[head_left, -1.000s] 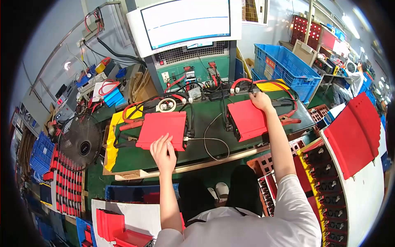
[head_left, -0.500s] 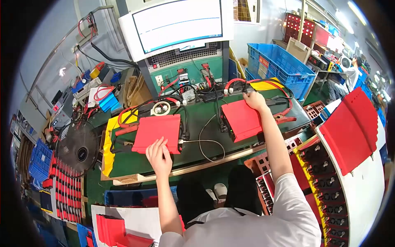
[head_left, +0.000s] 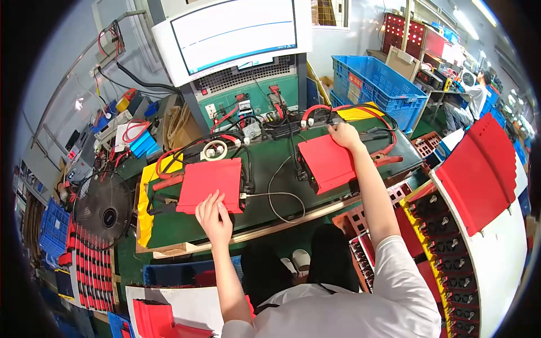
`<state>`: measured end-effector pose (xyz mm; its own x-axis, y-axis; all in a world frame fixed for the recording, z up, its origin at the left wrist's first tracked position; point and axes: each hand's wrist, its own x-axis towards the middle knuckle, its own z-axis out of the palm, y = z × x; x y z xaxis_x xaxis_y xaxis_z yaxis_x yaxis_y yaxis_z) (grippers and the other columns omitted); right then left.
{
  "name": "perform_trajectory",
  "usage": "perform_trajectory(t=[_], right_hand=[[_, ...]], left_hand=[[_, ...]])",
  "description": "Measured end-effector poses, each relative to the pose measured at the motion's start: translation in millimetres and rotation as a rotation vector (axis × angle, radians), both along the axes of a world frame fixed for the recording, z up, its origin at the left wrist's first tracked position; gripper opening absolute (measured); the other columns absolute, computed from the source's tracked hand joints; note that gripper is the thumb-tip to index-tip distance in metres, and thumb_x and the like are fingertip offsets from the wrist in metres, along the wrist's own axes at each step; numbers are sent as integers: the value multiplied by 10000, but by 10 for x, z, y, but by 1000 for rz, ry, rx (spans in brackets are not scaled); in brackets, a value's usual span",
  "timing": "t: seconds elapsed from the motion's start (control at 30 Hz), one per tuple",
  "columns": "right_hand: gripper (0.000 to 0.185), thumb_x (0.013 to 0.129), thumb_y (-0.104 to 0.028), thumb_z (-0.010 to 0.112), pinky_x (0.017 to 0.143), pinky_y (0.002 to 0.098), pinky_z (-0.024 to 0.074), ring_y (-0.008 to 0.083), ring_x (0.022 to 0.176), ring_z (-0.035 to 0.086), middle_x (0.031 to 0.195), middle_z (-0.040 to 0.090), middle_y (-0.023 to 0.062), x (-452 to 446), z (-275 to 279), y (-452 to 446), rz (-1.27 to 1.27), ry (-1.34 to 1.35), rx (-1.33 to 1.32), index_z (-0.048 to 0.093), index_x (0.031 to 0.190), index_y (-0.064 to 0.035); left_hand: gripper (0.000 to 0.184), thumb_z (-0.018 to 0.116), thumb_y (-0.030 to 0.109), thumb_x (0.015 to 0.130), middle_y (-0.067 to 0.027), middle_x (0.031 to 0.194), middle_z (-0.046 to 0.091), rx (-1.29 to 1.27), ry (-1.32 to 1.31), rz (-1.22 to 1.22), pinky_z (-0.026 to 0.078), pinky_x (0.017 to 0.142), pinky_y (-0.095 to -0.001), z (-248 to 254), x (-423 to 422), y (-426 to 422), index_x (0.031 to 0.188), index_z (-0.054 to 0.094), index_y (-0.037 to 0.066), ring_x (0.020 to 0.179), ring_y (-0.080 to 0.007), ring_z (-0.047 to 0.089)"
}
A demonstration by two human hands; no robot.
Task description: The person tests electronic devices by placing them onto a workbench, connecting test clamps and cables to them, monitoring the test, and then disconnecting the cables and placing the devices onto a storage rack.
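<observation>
2 red-topped units sit on the green bench (head_left: 284, 179), well apart. The left hand (head_left: 214, 221) lies at the near edge of the left red unit (head_left: 209, 181), its fingers extended close together, thumb slightly apart, gripping nothing. The right hand (head_left: 344, 137) rests on the far edge of the right red unit (head_left: 328, 161), fingers bent over it; whether they grip, I cannot tell. Neither red top bears readable lettering. A grey cable (head_left: 265, 194) plugs into the left unit's side. Behind, the monitor (head_left: 236, 35) shows 1 blue curve, its text too small to read. The blue crate (head_left: 389, 93) carries a red label (head_left: 355, 80) with illegible pale characters; the black fan (head_left: 93, 211) has an unreadable hub badge (head_left: 108, 217).
</observation>
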<state>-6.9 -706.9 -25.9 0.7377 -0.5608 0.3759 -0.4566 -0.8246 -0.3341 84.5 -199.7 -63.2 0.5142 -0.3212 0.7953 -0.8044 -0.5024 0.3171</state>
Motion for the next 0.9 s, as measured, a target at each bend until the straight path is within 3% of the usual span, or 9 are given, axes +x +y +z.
perform_trajectory(t=[0.7,0.9], right_hand=[[479,1028,-455,550,857,540,581,442,877,741,881,749,254,-35,50,25,26,25,-25,820,893,-83],[492,1027,-449,553,860,541,576,449,873,734,872,742,264,-25,47,49,29,1,-17,815,868,-64]], left_hand=[[239,566,138,1039,-75,1240,751,3,-2,6,387,1119,-475,23,-5,-12,1121,772,50,1222,-291,645],[165,628,112,1021,-58,1072,767,-59,75,-45,425,1054,-454,337,76,-37,996,780,52,1127,-279,642]])
